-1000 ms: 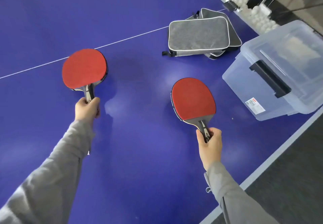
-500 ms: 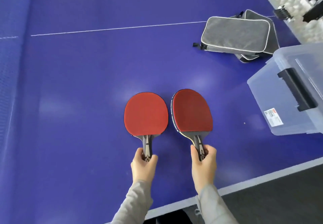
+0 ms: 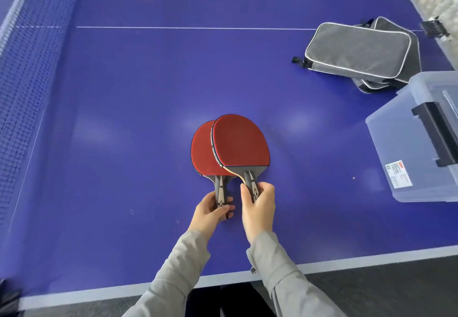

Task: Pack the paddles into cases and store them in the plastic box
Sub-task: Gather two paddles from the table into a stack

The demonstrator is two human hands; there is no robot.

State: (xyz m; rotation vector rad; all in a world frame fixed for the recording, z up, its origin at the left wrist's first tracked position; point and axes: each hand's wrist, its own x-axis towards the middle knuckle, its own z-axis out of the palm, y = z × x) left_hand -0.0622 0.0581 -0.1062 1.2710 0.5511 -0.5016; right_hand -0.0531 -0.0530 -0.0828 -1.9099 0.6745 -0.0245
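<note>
In the head view, your left grip [image 3: 213, 214] is curled around the handle of the left paddle [image 3: 202, 148]. Your right grip [image 3: 259, 205] clamps the handle of the right paddle [image 3: 241, 141] between thumb and fingers. Both paddles are red face up over the blue tabletop [image 3: 124, 93], near its front edge. The right blade overlaps the left one; whether they rest on the surface, you cannot tell. Two grey cases [image 3: 357, 49] lie stacked, well apart at the far right, just beside the clear plastic box [image 3: 409, 143]. A net [image 3: 22, 69] runs along the left.
</note>
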